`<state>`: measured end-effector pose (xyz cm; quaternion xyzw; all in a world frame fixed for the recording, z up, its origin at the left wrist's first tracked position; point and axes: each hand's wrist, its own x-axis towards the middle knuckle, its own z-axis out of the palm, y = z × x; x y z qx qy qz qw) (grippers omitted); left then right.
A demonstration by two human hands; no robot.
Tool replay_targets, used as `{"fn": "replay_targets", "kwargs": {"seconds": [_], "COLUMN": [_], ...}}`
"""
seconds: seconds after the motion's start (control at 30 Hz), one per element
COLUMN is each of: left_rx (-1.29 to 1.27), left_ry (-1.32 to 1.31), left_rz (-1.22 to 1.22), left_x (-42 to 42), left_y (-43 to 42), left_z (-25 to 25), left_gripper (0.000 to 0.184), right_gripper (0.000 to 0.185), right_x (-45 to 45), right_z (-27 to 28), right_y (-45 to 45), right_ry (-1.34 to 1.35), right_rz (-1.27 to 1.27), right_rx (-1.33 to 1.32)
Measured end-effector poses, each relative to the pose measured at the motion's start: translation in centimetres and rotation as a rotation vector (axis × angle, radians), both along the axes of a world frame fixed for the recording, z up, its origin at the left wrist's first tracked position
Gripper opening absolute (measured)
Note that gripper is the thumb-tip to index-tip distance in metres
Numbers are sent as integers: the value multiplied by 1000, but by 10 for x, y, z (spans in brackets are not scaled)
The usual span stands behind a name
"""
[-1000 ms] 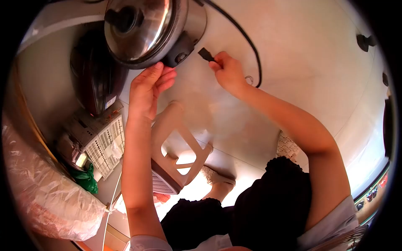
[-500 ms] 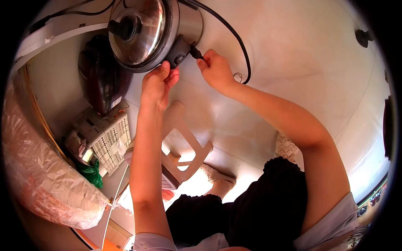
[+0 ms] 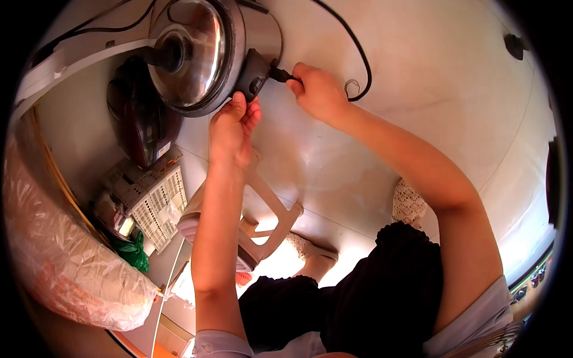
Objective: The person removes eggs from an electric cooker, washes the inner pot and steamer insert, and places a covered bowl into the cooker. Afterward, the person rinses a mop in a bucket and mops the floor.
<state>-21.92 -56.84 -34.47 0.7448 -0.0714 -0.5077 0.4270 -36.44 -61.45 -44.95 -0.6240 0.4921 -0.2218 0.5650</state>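
Note:
A metal pot [image 3: 262, 30] with a shiny lid [image 3: 200, 53] and a black knob [image 3: 170, 55] is at the upper left, tilted in view. My left hand [image 3: 231, 128] pinches the lower edge of its black side housing [image 3: 253, 74], thumb on top and fingers curled. To the right, my right hand [image 3: 319, 92] grips a black plug [image 3: 279, 74] between thumb and fingers. The plug's tip meets the pot's side by the housing; whether it is fully in cannot be made out. A black cord [image 3: 358, 45] curves down behind my right hand.
A dark rounded appliance [image 3: 140, 113] stands left of the pot, above a white perforated basket [image 3: 158, 206]. A plastic-wrapped bundle [image 3: 77, 268] lies at the lower left. A beige stool [image 3: 274, 209] is below my hands, and a green bag [image 3: 132, 250] by the basket.
My right hand has brought the plug leftward to the pot's side. My left hand and the pot have shifted slightly, with the hand staying at the housing.

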Motion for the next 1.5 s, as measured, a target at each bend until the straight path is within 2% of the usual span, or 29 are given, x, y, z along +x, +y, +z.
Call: {"fn": "replay_targets", "kwargs": {"seconds": [0.07, 0.1, 0.17, 0.4, 0.6, 0.67, 0.77, 1.0, 1.07, 1.2, 1.3, 1.43, 1.5], "left_rx": [-14, -33, -49, -58, -76, -75, -77, -79, -79, -75, -89, -91, 73], "left_ry": [32, 61, 81, 87, 102, 99, 102, 121, 125, 107, 119, 75, 125], "left_rz": [31, 62, 75, 126, 94, 95, 99, 102, 89, 68, 113, 115, -257], "left_x": [-4, -5, -8, -16, -12, -13, -12, -10, -10, -10, -11, -4, 9], "left_y": [2, 2, 2, -2, 1, 0, 0, 0, 0, 0, -3, -2, -5], "left_z": [-1, -1, -3, -1, -2, -1, -2, -4, -3, -5, -4, 2, 26], "left_gripper": [25, 25, 25, 18, 25, 26, 27, 28, 28, 28, 29, 27, 30], "right_gripper": [19, 19, 18, 14, 19, 28, 33, 32, 30, 23, 20, 25, 25], "right_x": [0, 0, -3, -6, 6, 7, 15, 14, 19, 21, 21, 21, 19], "right_z": [-1, -4, -9, -18, -9, -10, -14, -6, -9, -2, 1, -6, -8], "right_y": [0, 1, 4, 4, 2, -2, 1, 1, 2, -9, -18, -20, -23], "right_ry": [179, 179, 196, 181, 149, 139, 75, 144, 237, 213, 218, 221, 198], "right_rz": [99, 97, 71, 51, -108, -62, -154, -80, -43, -28, 43, 94, 104], "right_rx": [-207, -204, -384, -581, -390, -61, 32, 18, 10, -48, 52, 86, 73]}}
